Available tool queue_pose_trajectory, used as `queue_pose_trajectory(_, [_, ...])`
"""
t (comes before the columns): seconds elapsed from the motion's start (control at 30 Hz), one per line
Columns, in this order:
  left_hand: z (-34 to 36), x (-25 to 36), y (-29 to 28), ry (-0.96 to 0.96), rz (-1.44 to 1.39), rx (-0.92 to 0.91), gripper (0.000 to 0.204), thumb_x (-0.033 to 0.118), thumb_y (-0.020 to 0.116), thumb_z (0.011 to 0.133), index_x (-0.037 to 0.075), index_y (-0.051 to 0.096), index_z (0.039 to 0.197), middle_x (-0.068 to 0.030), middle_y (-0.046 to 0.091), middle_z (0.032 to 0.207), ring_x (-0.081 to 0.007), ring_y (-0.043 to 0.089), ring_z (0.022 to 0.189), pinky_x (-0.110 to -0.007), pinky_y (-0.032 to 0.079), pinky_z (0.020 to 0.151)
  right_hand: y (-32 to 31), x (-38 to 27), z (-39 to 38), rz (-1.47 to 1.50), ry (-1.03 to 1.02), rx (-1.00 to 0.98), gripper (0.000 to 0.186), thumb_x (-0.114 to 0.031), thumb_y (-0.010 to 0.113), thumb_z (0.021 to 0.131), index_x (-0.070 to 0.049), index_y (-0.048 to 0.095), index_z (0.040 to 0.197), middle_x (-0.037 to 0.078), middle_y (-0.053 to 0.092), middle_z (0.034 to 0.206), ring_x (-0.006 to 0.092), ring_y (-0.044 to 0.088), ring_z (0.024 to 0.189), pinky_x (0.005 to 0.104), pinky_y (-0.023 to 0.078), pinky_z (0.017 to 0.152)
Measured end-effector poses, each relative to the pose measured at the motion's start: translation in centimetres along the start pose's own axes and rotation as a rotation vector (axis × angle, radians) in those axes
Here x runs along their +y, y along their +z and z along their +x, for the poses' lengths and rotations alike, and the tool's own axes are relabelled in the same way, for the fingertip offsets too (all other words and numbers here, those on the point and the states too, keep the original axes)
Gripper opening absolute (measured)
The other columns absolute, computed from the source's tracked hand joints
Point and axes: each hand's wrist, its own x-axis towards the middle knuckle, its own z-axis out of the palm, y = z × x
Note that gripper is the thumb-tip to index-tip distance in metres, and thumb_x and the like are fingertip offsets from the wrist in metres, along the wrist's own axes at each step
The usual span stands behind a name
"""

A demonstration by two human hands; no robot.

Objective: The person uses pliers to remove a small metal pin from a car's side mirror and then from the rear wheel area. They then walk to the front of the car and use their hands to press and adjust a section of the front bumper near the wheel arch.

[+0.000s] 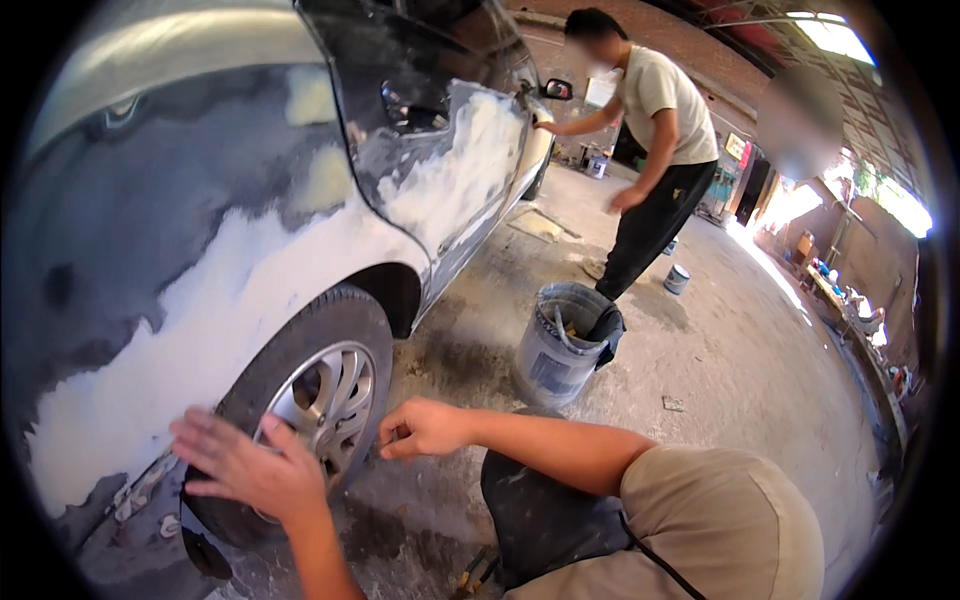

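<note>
My left hand [255,465] is open with fingers spread, in front of the tyre and the lower edge of the car's body panel [225,270]. Whether its fingertips touch the panel, I cannot tell. White filler covers much of that dark, sanded panel around the wheel arch. My right hand [428,428] hangs just right of the wheel [330,400], its fingers loosely curled in with no object showing in them. The wheel has a black tyre and a silver spoked rim.
A grey bucket [560,375] with a dark cloth over its rim stands beyond my right arm. Another person [665,110] leans with one hand on the car's front. A small can [677,279] is on the concrete floor; a cluttered bench [850,310] lines the right.
</note>
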Motion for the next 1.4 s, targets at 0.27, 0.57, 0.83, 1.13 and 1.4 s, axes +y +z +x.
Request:
queue_pose_trajectory(0.27, [0.6, 4.1, 1.6, 0.14, 0.07, -0.261, 0.07, 0.048, 0.048, 0.097, 0.021, 0.037, 0.16, -0.0019, 0.024, 0.17, -0.0308, 0.018, 0.157, -0.072, -0.011, 0.116, 0.3, 0.7, 0.2, -0.316, -0.113, -0.083, 0.022, -0.026, 0.072, 0.09, -0.004, 0.069, 0.09, 0.013, 0.071, 0.077, 0.0285, 0.069, 0.068, 0.0408, 0.052, 0.066])
queue_pose_trajectory(0.57, [0.8, 1.0, 0.0, 0.051, -0.05, -0.045, 0.077, 0.043, 0.049, 0.1, 0.006, 0.023, 0.163, -0.0128, 0.016, 0.171, -0.0366, 0.008, 0.158, -0.067, -0.018, 0.114, 0.3, 0.0, 0.6, -0.395, 0.015, -0.173, 0.021, -0.026, 0.072, 0.091, -0.005, 0.069, 0.088, 0.013, 0.069, 0.074, 0.0312, 0.065, 0.067, 0.0421, 0.05, 0.064])
queue_pose_trajectory(0.83, [1.7, -0.8, 1.4, -0.04, -0.097, 0.213, 0.082, 0.05, 0.042, 0.1, 0.001, 0.02, 0.162, -0.0216, 0.009, 0.17, -0.0384, -0.001, 0.158, -0.063, -0.025, 0.113, 0.0, 1.1, 0.3, -0.382, -0.07, -0.16, 0.02, -0.023, 0.074, 0.092, -0.005, 0.068, 0.087, 0.011, 0.064, 0.068, 0.0236, 0.063, 0.061, 0.0377, 0.048, 0.058])
queue_pose_trajectory(1.13, [1.3, 5.6, 4.6, 0.283, 0.089, 0.014, 0.08, 0.042, 0.054, 0.096, 0.011, 0.024, 0.163, -0.0078, 0.019, 0.171, -0.0275, 0.013, 0.158, -0.067, -0.02, 0.114, -0.3, 2.0, 0.7, -0.441, -0.039, -0.179, 0.028, -0.029, 0.071, 0.092, -0.003, 0.067, 0.083, 0.014, 0.068, 0.074, 0.0316, 0.066, 0.07, 0.0422, 0.05, 0.065])
queue_pose_trajectory(1.4, [-3.8, 8.9, 6.1, 0.522, -0.884, -0.698, 0.071, 0.045, 0.054, 0.1, 0.01, 0.034, 0.159, -0.0109, 0.034, 0.165, -0.03, 0.047, 0.143, -0.047, 0.036, 0.117, 0.3, 3.8, 0.0, -0.249, -0.308, 0.011, 0.034, -0.006, 0.073, 0.083, 0.001, 0.068, 0.116, 0.02, 0.072, 0.107, 0.0365, 0.068, 0.103, 0.0442, 0.053, 0.093])
